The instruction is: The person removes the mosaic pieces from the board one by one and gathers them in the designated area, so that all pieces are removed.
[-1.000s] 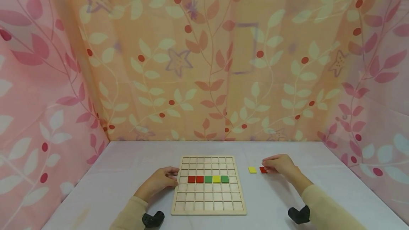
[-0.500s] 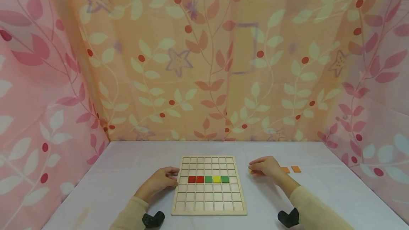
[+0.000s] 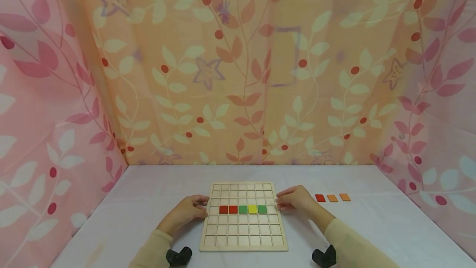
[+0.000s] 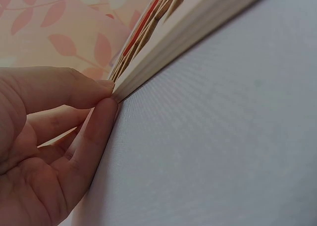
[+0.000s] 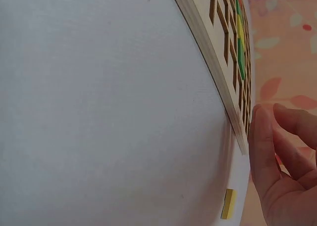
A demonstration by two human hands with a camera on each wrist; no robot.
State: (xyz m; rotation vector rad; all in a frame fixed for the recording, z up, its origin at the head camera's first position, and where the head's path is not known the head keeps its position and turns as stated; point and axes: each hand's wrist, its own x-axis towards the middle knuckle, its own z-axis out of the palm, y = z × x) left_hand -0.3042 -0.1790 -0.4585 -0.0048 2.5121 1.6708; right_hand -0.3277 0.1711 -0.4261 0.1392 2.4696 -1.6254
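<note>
A pale wooden grid board lies flat on the white table. One row of it holds two red tiles, a green tile, a yellow tile and another green tile. My left hand touches the board's left edge with its fingertips; thumb and finger meet the wooden rim in the left wrist view. My right hand is beside the right edge, fingertips right at the rim, with a gap between thumb and fingers. A loose yellow tile shows on the table in the right wrist view.
Right of my right hand, a loose red tile and two orange tiles lie in a row. Patterned curtains enclose the table at the back and both sides. A black device is worn at each wrist.
My right hand has moved left from the loose tiles to the board's right edge, uncovering the red and orange ones. The loose yellow tile is now hidden in the head view. My left hand stays put.
</note>
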